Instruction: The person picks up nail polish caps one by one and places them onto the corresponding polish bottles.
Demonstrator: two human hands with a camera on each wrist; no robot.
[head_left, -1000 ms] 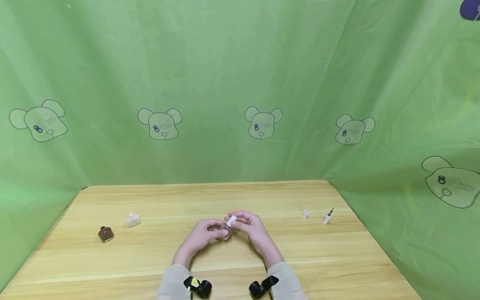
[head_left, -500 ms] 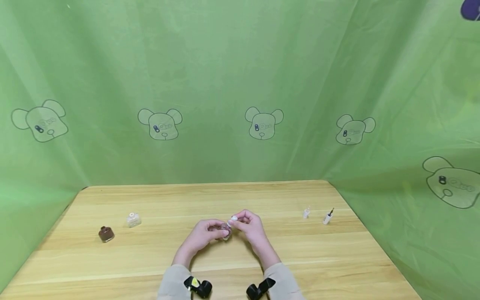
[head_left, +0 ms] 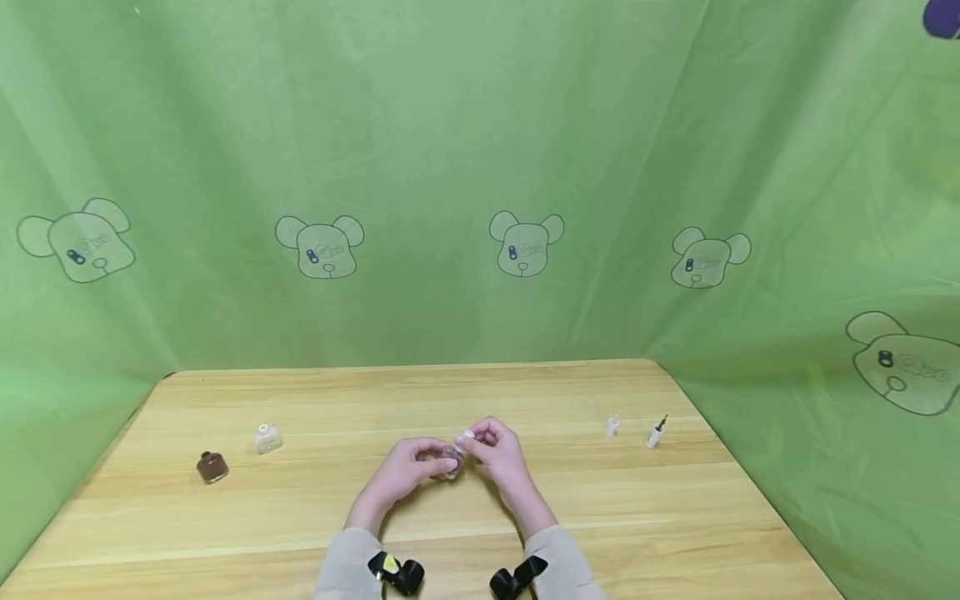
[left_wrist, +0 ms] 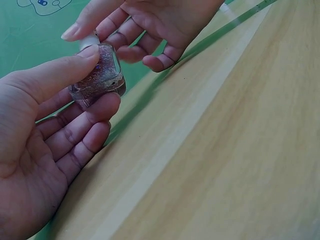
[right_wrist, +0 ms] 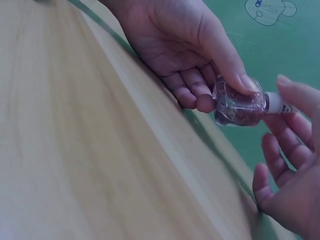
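My left hand (head_left: 408,469) grips a small glass nail polish bottle (left_wrist: 102,75) with purplish glitter inside, thumb on one face and fingers behind it. In the right wrist view the bottle (right_wrist: 237,107) lies tilted sideways, its white cap (right_wrist: 276,103) on the neck. The thumb and fingers of my right hand (head_left: 501,457) pinch that cap. In the head view the fingers cover part of both bottle and cap.
On the left of the wooden table (head_left: 225,542) stand an uncapped dark brown polish bottle (head_left: 212,468) and an uncapped clear bottle (head_left: 267,439). Two white caps with brushes pointing up, one pale (head_left: 612,427) and one dark (head_left: 655,435), stand on the right. Green curtain (head_left: 420,317) surrounds the table.
My right hand has turned a little around the cap, and its wrist has shifted slightly left. The left hand holds the bottle in the same place.
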